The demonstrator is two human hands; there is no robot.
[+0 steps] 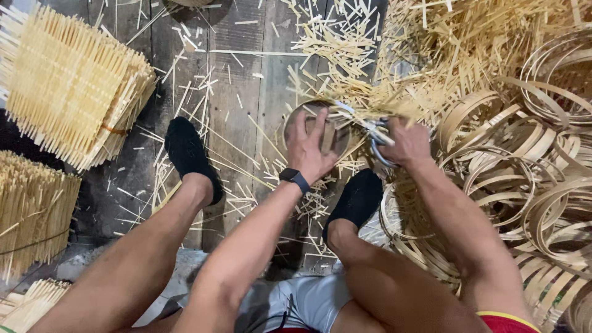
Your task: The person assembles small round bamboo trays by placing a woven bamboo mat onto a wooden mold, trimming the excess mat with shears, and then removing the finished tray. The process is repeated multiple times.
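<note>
From the head view, my left hand lies spread flat, fingers apart, on a small round woven disc on the plank floor between my feet. Just to its right, my right hand is closed around scissors, whose blades point left toward the disc's upper right edge, among the splint ends there.

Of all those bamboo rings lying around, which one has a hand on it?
The small round ring at the middle of the wooden floor, under the left hand. The other rings lie heaped at the right, untouched.
</note>
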